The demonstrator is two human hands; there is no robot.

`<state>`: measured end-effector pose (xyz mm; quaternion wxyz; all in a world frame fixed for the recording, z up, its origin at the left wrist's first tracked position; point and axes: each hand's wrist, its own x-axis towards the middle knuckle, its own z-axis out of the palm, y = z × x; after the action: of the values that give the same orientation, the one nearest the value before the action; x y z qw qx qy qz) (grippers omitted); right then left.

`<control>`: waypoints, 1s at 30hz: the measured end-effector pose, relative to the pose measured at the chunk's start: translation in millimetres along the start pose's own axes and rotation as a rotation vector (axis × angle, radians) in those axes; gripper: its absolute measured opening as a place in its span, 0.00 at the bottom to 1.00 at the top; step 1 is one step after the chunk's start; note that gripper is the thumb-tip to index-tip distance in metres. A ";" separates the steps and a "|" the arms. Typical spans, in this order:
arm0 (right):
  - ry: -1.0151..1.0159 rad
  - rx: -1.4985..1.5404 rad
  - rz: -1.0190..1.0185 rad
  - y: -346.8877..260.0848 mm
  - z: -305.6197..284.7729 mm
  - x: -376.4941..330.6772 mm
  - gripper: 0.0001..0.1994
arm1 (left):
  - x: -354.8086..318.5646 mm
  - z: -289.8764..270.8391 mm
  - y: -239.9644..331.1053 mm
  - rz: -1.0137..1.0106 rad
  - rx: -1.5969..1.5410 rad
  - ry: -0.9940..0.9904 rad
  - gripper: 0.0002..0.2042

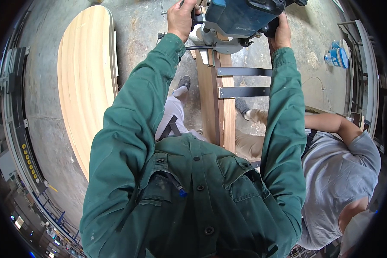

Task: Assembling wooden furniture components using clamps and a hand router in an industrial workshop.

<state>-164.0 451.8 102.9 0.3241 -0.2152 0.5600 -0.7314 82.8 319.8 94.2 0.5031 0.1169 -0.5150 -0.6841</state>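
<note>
A blue plunge router (234,19) with a grey metal base (228,45) rests over a long wooden workpiece (208,99) at the top of the view. My left hand (180,19) is wrapped round its left handle. On the opposite side my right hand (282,32) grips the dark right handle, its fingers partly hidden by the router. A thin guide rod (198,47) sticks out left from the base. The bit and the spot under the base cannot be seen. Two black metal bars, one nearer (244,92) and one farther (245,71), run right from the workpiece.
A large pale wooden tabletop (86,77) with a rounded end lies at the left. A co-worker in a grey shirt (339,172) is close at my right. Blue-and-white buckets (337,58) stand on the concrete floor (51,129) at the far right. Machinery rails (15,107) line the left edge.
</note>
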 end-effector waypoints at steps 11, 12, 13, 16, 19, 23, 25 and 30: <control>0.017 -0.010 0.003 -3.2 -11.6 -32.5 0.16 | -28.3 17.3 21.3 -0.266 0.321 0.191 0.20; 0.016 -0.009 -0.001 -3.8 -11.9 -32.8 0.16 | -29.4 17.9 22.5 -0.262 0.322 0.190 0.20; 0.019 -0.016 -0.003 -4.1 -12.4 -35.3 0.16 | -31.9 18.3 23.3 -0.262 0.325 0.193 0.20; 0.025 -0.014 -0.012 -4.5 -11.8 -41.0 0.16 | -37.5 18.1 25.7 -0.270 0.319 0.197 0.20; 0.030 -0.006 -0.013 -5.2 -10.4 -44.4 0.16 | -40.5 18.5 26.4 -0.272 0.279 0.203 0.19; 0.016 0.003 0.007 -5.0 -11.3 -47.9 0.16 | -42.2 20.0 26.6 -0.267 0.244 0.204 0.18; 0.026 0.012 0.005 -3.5 -13.9 -45.6 0.16 | -42.0 20.2 25.4 -0.281 0.218 0.222 0.18; 0.043 -0.036 -0.023 0.5 -14.4 -43.1 0.18 | -37.1 13.3 19.3 -0.261 0.270 0.211 0.19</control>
<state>-143.6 492.3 100.5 0.2998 -0.2114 0.5775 -0.7293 102.0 358.3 102.6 0.4411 0.3201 -0.5270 -0.6521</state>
